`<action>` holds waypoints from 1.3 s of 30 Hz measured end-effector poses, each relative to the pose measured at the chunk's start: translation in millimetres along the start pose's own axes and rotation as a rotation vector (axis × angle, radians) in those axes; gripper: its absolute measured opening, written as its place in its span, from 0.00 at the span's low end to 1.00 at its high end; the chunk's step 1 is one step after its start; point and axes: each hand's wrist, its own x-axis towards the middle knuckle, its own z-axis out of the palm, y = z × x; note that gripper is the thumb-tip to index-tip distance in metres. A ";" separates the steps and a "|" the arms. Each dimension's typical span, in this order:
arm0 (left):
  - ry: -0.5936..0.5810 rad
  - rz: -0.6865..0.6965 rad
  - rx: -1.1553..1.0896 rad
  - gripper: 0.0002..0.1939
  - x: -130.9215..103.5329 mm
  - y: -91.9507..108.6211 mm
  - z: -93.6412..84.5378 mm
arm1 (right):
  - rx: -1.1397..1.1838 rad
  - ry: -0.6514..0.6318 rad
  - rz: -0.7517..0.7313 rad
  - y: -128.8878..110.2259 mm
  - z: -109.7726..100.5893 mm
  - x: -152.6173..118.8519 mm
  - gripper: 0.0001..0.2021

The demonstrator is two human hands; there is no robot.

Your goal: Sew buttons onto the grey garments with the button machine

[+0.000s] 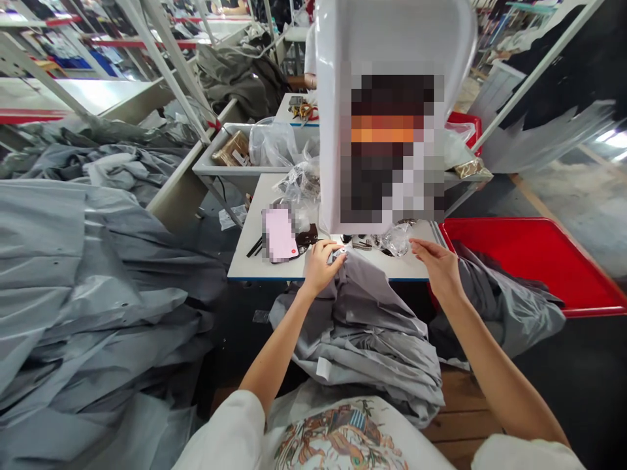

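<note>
A grey garment (372, 320) hangs from the front of a white work table (245, 258) and drapes down over the lap. My left hand (323, 266) is closed on its upper edge, just below a tall white machine housing (333, 130). To the right, my right hand (438, 266) is raised near the table's right corner, thumb and fingertips pinched together. Whatever it may hold is too small to make out. Beside those fingertips lies a clear plastic bag (396, 240) with small parts in and around it.
A pink-screened phone (279, 235) lies at the table's left. Behind it stands a grey trough (206, 160) with plastic bags. Grey garments (98, 294) are heaped on the left. On the right are a red tray (519, 261) and more grey cloth (494, 300).
</note>
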 end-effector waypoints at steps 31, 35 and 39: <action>0.007 -0.003 0.002 0.09 -1.7 -5.0 -0.6 | -0.383 -0.470 -0.537 3.1 112.7 -16.8 0.13; 0.006 -0.007 0.000 0.09 -1.5 -4.7 -0.4 | -0.454 -0.460 -0.617 4.5 110.4 -18.6 0.13; 0.012 -0.014 -0.011 0.10 -1.4 -3.7 0.1 | -0.454 -0.429 -0.585 4.5 107.4 -19.8 0.12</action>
